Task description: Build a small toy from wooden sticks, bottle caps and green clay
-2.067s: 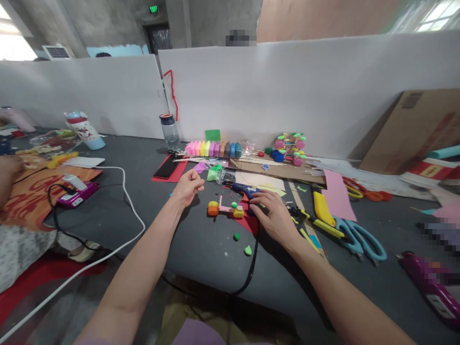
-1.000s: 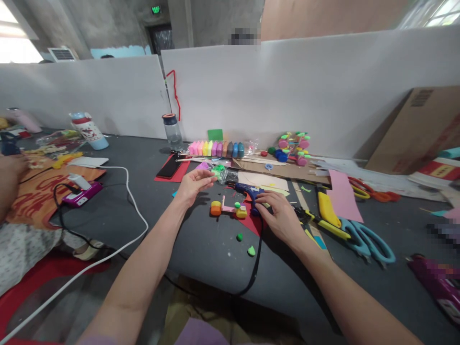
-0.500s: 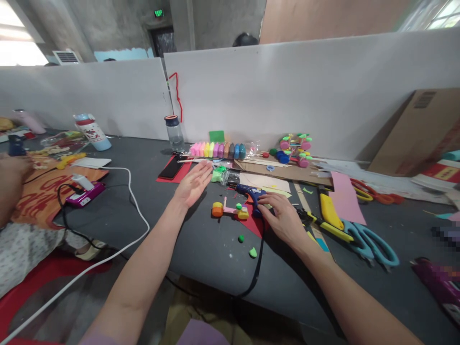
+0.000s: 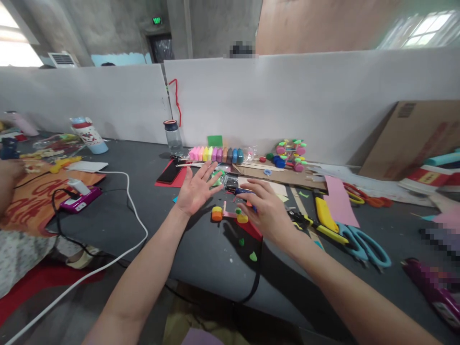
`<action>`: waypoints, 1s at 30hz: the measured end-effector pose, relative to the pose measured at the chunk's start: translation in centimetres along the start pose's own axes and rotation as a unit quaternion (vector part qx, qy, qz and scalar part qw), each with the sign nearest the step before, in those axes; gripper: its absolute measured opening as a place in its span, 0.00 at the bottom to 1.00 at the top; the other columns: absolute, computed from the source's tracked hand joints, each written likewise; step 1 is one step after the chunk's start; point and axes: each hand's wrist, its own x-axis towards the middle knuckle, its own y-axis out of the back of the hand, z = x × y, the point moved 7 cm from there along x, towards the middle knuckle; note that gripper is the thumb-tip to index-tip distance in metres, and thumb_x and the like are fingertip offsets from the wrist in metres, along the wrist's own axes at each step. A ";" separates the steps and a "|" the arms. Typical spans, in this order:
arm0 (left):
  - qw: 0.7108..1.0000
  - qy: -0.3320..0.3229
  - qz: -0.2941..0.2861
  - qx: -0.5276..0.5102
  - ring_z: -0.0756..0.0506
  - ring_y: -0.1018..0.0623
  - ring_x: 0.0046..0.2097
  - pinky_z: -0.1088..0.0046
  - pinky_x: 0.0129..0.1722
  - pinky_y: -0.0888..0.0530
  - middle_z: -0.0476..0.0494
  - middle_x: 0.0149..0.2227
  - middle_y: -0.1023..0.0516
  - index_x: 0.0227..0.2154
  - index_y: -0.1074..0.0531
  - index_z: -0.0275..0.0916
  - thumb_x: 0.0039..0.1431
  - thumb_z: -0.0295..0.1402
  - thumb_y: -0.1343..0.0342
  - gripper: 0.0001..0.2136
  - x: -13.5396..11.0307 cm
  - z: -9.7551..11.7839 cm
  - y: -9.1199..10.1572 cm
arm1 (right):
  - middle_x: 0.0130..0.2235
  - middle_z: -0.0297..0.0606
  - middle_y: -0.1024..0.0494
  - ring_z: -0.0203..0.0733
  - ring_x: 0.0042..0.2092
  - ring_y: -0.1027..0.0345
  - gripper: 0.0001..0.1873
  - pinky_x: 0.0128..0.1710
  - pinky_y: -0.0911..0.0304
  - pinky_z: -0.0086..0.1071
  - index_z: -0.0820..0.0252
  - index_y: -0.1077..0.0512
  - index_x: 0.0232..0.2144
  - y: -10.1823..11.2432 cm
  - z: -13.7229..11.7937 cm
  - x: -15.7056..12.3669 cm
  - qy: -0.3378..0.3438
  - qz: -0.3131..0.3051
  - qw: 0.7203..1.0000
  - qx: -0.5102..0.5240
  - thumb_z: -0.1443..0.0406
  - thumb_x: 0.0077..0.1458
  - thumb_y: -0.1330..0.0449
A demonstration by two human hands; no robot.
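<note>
My left hand (image 4: 196, 190) is raised above the dark table (image 4: 143, 225), palm up and fingers spread, holding nothing. My right hand (image 4: 264, 208) hovers with fingers stretched out, just right of a small pink craft piece with an orange wheel and a yellow wheel (image 4: 227, 214). Behind my right hand lies a blue glue gun (image 4: 240, 191), its black cord (image 4: 257, 273) running off the table's near edge. Small green clay bits (image 4: 253, 257) lie in front of the craft piece.
A row of coloured clay blocks (image 4: 215, 154), a clear bottle (image 4: 173, 136) and a colourful wheel model (image 4: 292, 149) stand by the white partition. Yellow cutter (image 4: 322, 211), blue scissors (image 4: 362, 244) and pink paper (image 4: 339, 195) lie right. A white cable (image 4: 132, 211) and another person's arm (image 4: 7, 175) are left.
My left hand opened from a loose fist to spread fingers. My right hand lifted off the glue gun and now hovers open above the table.
</note>
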 end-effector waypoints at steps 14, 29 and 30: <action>0.999 -0.015 -0.042 0.019 0.38 0.48 0.72 0.59 0.66 0.39 0.47 0.71 0.43 0.58 0.29 0.47 0.59 0.60 0.51 0.31 0.0 -0.2 -1.0 | 0.55 0.41 0.27 0.51 0.62 0.40 0.05 0.60 0.42 0.54 0.60 0.25 0.37 -5.7 -0.6 4.5 -0.038 0.053 0.998 0.023 0.64 0.61 0.38; 0.991 -0.036 0.096 0.089 0.40 0.22 0.51 0.54 0.53 0.27 0.36 0.50 0.21 0.48 0.26 0.36 0.62 0.51 0.46 0.23 0.9 -0.6 2.7 | 0.44 0.41 0.21 0.56 0.50 0.30 0.09 0.50 0.36 0.54 0.48 0.28 0.31 14.1 1.2 -11.5 -0.151 0.125 0.976 -0.092 0.58 0.63 0.45; 0.988 -0.044 0.110 0.100 0.40 0.22 0.50 0.54 0.52 0.27 0.37 0.49 0.22 0.48 0.26 0.36 0.64 0.49 0.46 0.21 0.9 -0.6 3.2 | 0.44 0.41 0.21 0.56 0.47 0.28 0.10 0.46 0.33 0.53 0.46 0.27 0.31 15.1 1.0 -14.0 -0.165 0.106 0.975 -0.106 0.55 0.62 0.44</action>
